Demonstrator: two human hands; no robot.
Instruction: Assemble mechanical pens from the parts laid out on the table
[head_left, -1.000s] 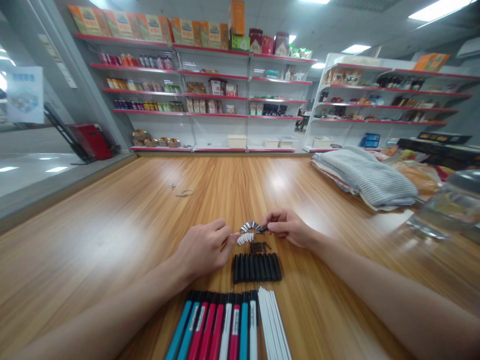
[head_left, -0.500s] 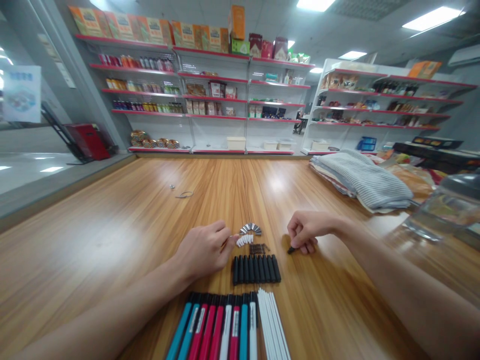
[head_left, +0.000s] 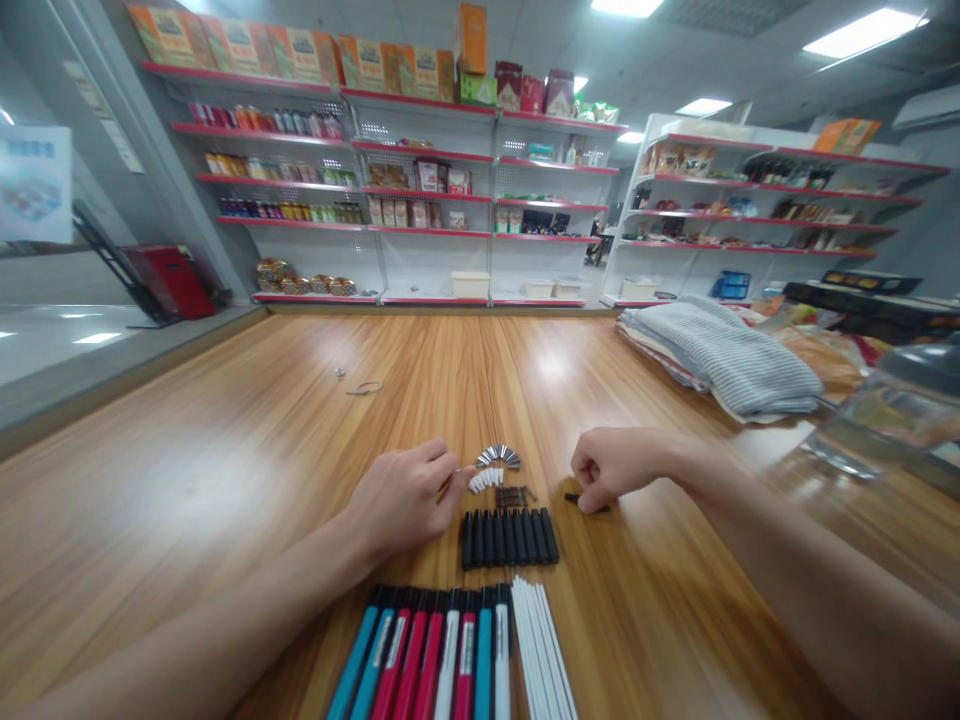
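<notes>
My right hand (head_left: 611, 468) is bent over the table, its thumb pressed on a small black part (head_left: 572, 497) that lies by the wood surface, partly hidden under the fingers. With curled fingers, my left hand (head_left: 409, 497) rests beside an arc of small white pieces (head_left: 487, 480); what its fingertips pinch, if anything, is hidden. Beyond these lies a fan of silver cone-shaped pieces (head_left: 498, 457). Small dark, spring-like pieces (head_left: 512, 496) sit nearer, above a row of black caps (head_left: 510, 538). Closest to me are teal, red and white pen barrels (head_left: 427, 650) with black tops, alongside thin white rods (head_left: 541, 645).
A metal ring (head_left: 365, 388) and a tiny silver object (head_left: 340, 372) lie farther off on the wooden table (head_left: 225, 440). At the right are folded striped cloths (head_left: 735, 355) and a clear water container (head_left: 874, 420). Stocked shelves (head_left: 420, 235) stand behind the table.
My right hand has rolled over the black part, which now lies flatter and sideways under the thumb. The left hand stays almost in place. The view has shifted slightly.
</notes>
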